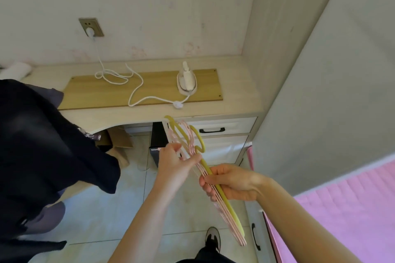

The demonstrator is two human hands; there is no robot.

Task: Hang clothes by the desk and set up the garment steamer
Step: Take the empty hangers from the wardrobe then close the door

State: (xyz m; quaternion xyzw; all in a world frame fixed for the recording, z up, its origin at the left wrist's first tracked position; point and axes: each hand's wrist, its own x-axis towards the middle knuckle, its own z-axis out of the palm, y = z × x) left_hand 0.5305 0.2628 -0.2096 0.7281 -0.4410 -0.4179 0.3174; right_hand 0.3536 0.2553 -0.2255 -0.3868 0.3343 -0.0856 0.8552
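Both bare forearms reach forward from the bottom edge, the left rising toward one o'clock and the right toward ten o'clock, so the hands meet near the middle. The right hand (232, 183) is curled with its knuckles up, its fingers and thumb wrapped around a bundle of hangers (215, 186). The left hand (175, 164), at ten o'clock from the right hand, is held palm up with its fingers fairly straight, the fingertips touching the hangers.
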